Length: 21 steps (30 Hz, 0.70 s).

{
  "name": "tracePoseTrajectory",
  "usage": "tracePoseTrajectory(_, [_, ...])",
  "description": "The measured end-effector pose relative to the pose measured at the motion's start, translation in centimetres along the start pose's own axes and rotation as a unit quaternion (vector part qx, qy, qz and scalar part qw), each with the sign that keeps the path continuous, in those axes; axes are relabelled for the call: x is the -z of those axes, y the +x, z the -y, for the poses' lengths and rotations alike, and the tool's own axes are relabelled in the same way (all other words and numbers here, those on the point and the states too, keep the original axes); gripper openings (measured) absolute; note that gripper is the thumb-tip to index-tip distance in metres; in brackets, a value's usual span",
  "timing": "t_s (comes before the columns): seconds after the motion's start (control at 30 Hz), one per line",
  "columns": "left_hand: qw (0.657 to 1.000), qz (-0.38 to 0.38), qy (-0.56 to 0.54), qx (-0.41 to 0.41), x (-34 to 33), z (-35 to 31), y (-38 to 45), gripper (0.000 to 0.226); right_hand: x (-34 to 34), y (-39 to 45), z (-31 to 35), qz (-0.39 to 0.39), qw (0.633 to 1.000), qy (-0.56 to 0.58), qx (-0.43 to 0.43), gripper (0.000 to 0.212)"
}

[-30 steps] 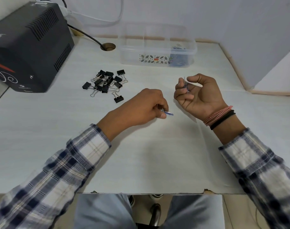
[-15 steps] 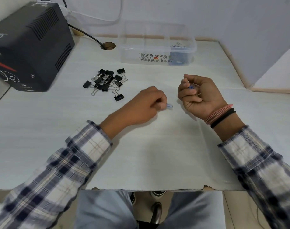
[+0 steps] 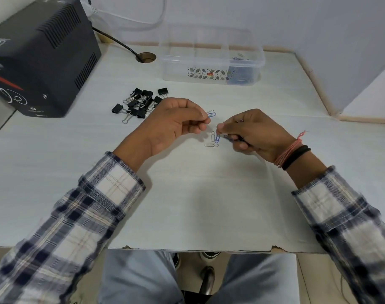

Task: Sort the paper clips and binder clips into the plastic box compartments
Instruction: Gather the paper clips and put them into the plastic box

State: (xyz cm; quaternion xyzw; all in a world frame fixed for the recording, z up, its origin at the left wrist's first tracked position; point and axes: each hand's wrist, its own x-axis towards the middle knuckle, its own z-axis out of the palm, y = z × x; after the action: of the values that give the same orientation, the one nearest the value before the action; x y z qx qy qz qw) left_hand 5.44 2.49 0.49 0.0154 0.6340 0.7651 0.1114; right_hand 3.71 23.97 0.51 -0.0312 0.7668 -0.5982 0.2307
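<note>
My left hand (image 3: pixel 176 123) pinches blue and white paper clips (image 3: pixel 211 114) between thumb and fingers, lifted above the desk. My right hand (image 3: pixel 248 132), just to its right, holds several paper clips; a blue one (image 3: pixel 217 139) hangs from its fingertips. Two pale paper clips (image 3: pixel 211 145) lie on the desk below the hands. A pile of black binder clips (image 3: pixel 138 104) sits to the left of my left hand. The clear plastic box (image 3: pixel 178 62) stands at the back, with blue paper clips (image 3: pixel 242 73) in its right compartment.
A black power unit (image 3: pixel 40 55) fills the back left corner, its cable running to a hole in the desk (image 3: pixel 145 57). A wooden strip (image 3: pixel 314 84) and wall bound the desk on the right. The desk's front edge (image 3: pixel 187 251) is near my knees.
Both hands rose off the desk and came closer together. My left hand lifted its clips. My right hand turned palm down, and two clips now lie on the desk below.
</note>
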Motion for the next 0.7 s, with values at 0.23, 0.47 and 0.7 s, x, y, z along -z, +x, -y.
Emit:
tracePoseTrajectory(0.23, [0.995,-0.026,-0.072,0.059,0.1,0.0,0.3,0.021,1.2,-0.3,0.4,-0.037,0.991,-0.105,0.069,0.018])
tracePoseTrajectory(0.47, [0.984,-0.033,-0.11,0.139,-0.8,-0.2,0.2,0.025,1.3,-0.2,0.2,-0.039,0.92,-0.359,0.15,0.01])
tracePoseTrajectory(0.7, [0.873,-0.083,0.474,-0.076,-2.4,2.1,-0.1,0.03,1.0,-0.1,0.1,-0.027,0.903,-0.404,0.143,0.018])
